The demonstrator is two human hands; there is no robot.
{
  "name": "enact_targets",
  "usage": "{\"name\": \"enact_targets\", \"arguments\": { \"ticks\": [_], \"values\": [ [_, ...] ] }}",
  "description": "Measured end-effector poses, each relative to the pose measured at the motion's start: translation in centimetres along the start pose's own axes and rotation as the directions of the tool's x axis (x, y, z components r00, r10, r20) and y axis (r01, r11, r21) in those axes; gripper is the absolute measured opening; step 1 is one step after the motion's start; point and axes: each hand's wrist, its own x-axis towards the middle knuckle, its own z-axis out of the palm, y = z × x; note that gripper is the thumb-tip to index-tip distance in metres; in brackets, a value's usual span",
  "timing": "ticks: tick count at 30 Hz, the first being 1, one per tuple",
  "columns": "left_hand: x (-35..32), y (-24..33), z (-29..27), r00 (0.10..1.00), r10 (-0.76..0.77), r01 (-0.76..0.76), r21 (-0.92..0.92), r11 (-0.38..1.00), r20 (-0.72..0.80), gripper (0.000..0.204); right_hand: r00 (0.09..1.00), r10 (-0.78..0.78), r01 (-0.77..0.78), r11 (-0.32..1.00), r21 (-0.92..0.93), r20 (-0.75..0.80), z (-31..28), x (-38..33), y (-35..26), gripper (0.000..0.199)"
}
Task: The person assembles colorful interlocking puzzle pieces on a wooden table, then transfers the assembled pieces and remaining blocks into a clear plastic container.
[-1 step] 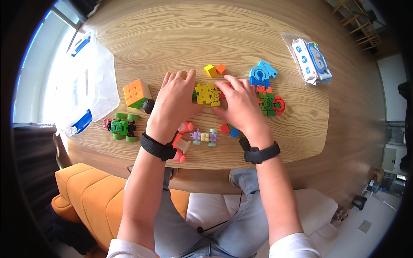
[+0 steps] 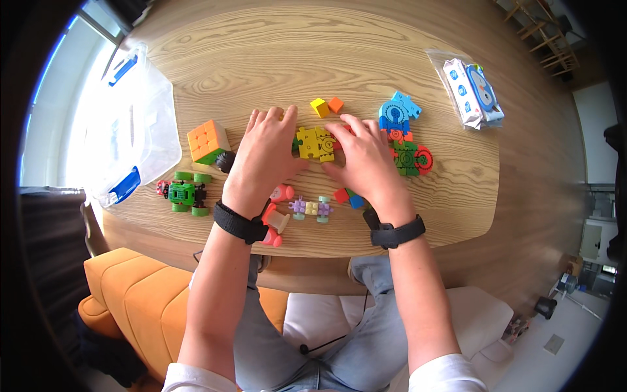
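Midway along the counter (image 2: 287, 46), slightly toward the near edge, see yellow puzzle pieces (image 2: 309, 144) between spread left hand (image 2: 264, 155) and spread right hand (image 2: 368, 155). Cannot tell about contact. Note wheeled green toy (image 2: 184, 194) toward left edge.

Puzzle (image 2: 315, 145) boxed in: left hand (image 2: 264, 155) on L, right hand (image 2: 367, 158) on R! Cubes (image 2: 319, 108) just beyond, toy car (image 2: 311, 208) nearer, gap btwn; gear blocks (image 2: 394, 116) further R; wide tabletop (image 2: 274, 52) lane well beyond.
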Motion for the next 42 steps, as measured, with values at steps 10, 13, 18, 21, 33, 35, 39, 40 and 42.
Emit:
{"name": "enact_targets", "arguments": {
  "ticks": [10,13,18,21,33,35,39,40,42],
  "values": [
    [0.1,0.7,0.7,0.999,-0.031,0.032,0.023,0.999,-0.015,0.085,0.999,-0.004,0.005,1.000,-0.022,0.033,-0.1,0.4,-0.7,0.073],
    [0.0,0.4,1.1,1.000,-0.019,0.019,-0.008,1.000,-0.024,0.079,0.998,0.002,-0.002,1.000,-0.004,0.061,-0.1,0.6,-0.6,0.073],
    [-0.3,0.0,1.6,0.989,0.069,-0.070,-0.009,0.997,-0.135,0.065,0.996,-0.003,0.001,1.000,0.022,0.084,-0.4,0.5,-0.5,0.072],
    [-0.2,-0.2,1.8,0.987,0.090,-0.095,-0.030,0.995,-0.132,0.069,0.994,0.014,-0.015,1.000,0.010,0.109,-0.8,0.4,-0.7,0.071],
    [-0.9,0.5,0.9,0.989,0.099,-0.108,-0.078,0.991,-0.106,0.068,0.993,0.038,-0.028,0.995,0.093,-0.116,-4.4,-1.1,1.0,0.069],
    [-0.9,1.3,0.3,0.989,0.093,-0.107,-0.124,0.986,-0.117,0.062,0.984,0.081,-0.059,0.989,0.137,-0.157,-6.3,-2.4,2.6,0.057],
    [-1.7,3.4,0.1,0.972,0.178,-0.201,-0.152,0.968,-0.153,0.050,0.966,0.176,-0.142,0.974,0.177,-0.191,-7.8,-4.7,4.2,0.039],
    [-1.9,3.9,0.2,0.980,0.168,-0.182,-0.153,0.971,-0.104,0.048,0.967,0.211,-0.180,0.963,0.201,-0.142,-8.0,-5.1,4.2,0.038],
    [-2.3,5.7,0.3,0.989,0.148,-0.146,-0.153,0.977,0.003,0.046,0.959,0.282,-0.265,0.932,0.246,-0.037,-8.5,-5.6,3.3,0.035]
  ]
}}
